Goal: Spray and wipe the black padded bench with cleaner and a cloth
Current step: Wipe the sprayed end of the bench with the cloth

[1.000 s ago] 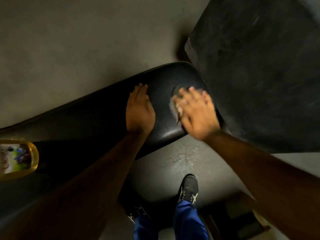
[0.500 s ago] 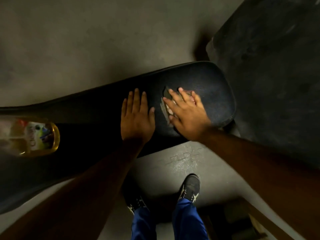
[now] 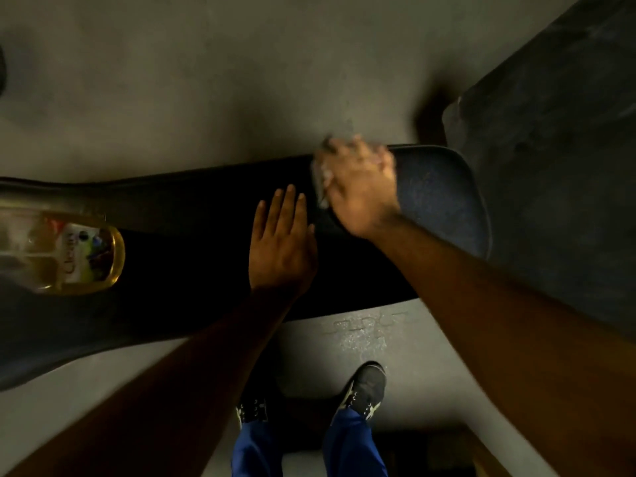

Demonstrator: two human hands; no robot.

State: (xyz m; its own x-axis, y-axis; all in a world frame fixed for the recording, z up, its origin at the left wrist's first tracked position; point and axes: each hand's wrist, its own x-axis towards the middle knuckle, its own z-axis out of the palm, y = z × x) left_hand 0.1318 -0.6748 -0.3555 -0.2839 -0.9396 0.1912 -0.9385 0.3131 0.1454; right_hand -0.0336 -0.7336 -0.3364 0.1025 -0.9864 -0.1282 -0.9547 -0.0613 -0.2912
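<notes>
Grey concrete floor (image 3: 172, 80) surrounds the black padded bench (image 3: 192, 256), which runs across the view and serves as the landmark for everything else. At the bench's left end a bottle of yellowish cleaner (image 3: 65, 253) sits on the padding, probably parked there so both hands are free for wiping. Near the bench's middle the left hand (image 3: 280, 242) lies flat on the pad, fingers straight and together, holding nothing; it looks like a brace while the person leans over. Toward the bench's right end, at its far edge, the right hand (image 3: 358, 180) presses a pale cloth (image 3: 319, 173) onto the padding, blurred, so whether its fingers curl round the cloth I cannot tell. Beyond the bench's right end lies a dark mat (image 3: 550, 149).
</notes>
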